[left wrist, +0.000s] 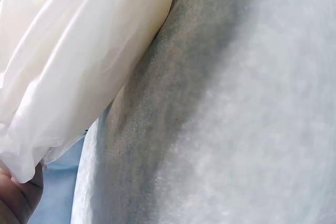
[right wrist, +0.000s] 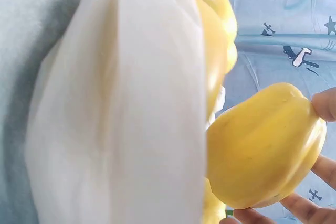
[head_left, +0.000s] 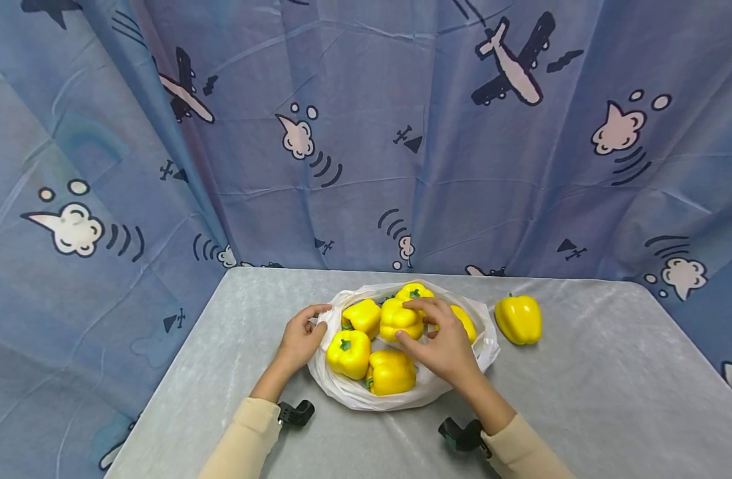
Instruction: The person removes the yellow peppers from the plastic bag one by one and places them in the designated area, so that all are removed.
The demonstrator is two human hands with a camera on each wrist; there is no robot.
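A white plastic bag [head_left: 356, 399] lies with its mouth spread wide, and several yellow bell peppers [head_left: 348, 354] sit inside it. My left hand [head_left: 296, 341] pinches the bag's left rim between thumb and fingers; the left wrist view shows the white plastic [left wrist: 79, 61] bunched at those fingers. Within the mouth of the bag, my right hand [head_left: 443, 342] holds one yellow bell pepper [head_left: 398, 319]. Thumb and fingertips are spread round that pepper [right wrist: 268, 145] in the right wrist view. Part of the pepper behind my right hand is hidden.
Another yellow bell pepper [head_left: 518, 320] stands on the grey-covered table [head_left: 593, 386], just right of the bag. A blue curtain [head_left: 366, 133] printed with planes hangs along the table's back and left side. Black wrist cameras [head_left: 461, 436] sit below both hands.
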